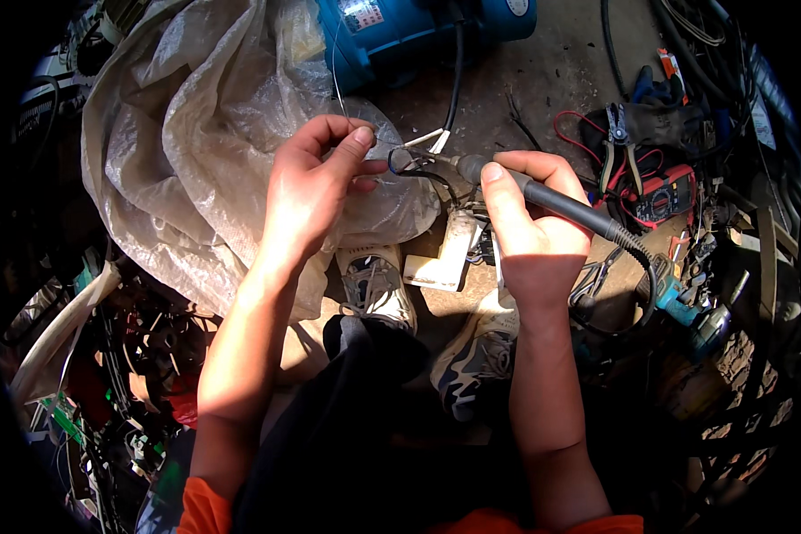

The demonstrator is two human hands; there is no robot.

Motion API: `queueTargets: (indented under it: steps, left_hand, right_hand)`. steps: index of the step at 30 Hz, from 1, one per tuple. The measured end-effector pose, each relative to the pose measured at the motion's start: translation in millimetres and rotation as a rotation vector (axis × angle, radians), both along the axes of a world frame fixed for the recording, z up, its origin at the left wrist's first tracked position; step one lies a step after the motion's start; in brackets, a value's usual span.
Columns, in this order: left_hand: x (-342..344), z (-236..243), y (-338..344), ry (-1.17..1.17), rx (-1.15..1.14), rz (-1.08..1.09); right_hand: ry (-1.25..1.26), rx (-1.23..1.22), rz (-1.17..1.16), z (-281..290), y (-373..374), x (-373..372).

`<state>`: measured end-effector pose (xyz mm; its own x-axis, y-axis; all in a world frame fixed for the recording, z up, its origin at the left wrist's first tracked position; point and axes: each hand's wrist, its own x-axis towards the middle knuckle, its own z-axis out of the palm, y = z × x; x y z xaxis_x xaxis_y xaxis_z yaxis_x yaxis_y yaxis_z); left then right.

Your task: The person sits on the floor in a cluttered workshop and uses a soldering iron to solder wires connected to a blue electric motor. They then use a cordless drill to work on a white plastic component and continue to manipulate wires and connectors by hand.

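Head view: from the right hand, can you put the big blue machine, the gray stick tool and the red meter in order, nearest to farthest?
1. Gray stick tool: in the right hand.
2. Red meter: on the ground, to that hand's right.
3. Big blue machine: farthest, at the picture's top.

Taking the wires (423, 140) before us as the dial's centre, we have the motor (427, 40) on the floor (565, 58) at twelve o'clock and the sack (187, 133) at nine, reaching beneath our left hand (314, 182). At three lie the pliers (618, 132), the multimeter (666, 196) just beside them toward four. Farther out at four we find the power tool (681, 303); our shoes (378, 287) stand at six.
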<state>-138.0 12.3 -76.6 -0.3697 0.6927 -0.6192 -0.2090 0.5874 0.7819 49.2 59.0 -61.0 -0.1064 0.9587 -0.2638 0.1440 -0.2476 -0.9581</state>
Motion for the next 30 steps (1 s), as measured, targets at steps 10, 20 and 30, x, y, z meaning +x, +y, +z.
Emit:
queueTargets:
  steps: [10,20,30]
  left_hand:
    - [-0.6,-1.4,-0.1,0.023,-0.001,-0.025]
    - [1.4,1.8,1.8,0.052,-0.018,-0.051]
    - [0.1,0.5,1.3,0.07,-0.039,-0.079]
  right_hand:
    - [0.023,-0.041,0.0,1.3,-0.1,0.6]
    - [-0.003,-0.026,-0.008,1.1,-1.1,-0.3]
    - [0.012,-0.024,-0.022,0.8,-1.1,-1.8]
